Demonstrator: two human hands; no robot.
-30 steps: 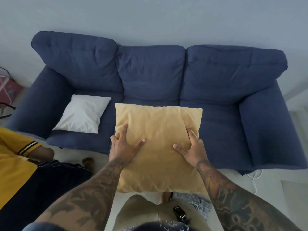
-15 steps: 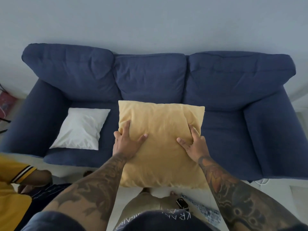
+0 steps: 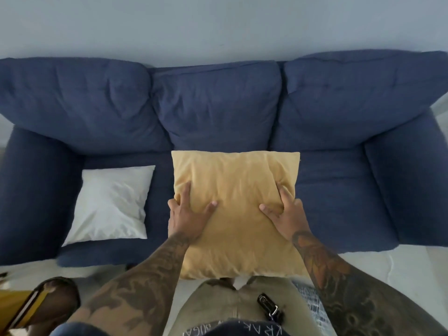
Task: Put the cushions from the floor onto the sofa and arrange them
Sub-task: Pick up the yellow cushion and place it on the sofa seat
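Observation:
A square yellow cushion is held out in front of me, over the middle seat of the dark blue sofa. My left hand grips its left side and my right hand grips its right side, thumbs on the front face. Its lower edge hangs past the sofa's front edge, above my lap. A white cushion lies flat on the left seat, apart from the yellow one.
The right seat of the sofa holds nothing. Another person's arm in a yellow sleeve shows at the lower left. Pale floor runs along the sofa's front. A plain wall stands behind the sofa.
I have come closer to the sofa and the yellow cushion has moved forward over the middle seat, toward the backrest. Both hands keep the same hold. The other person has slid out to the lower left.

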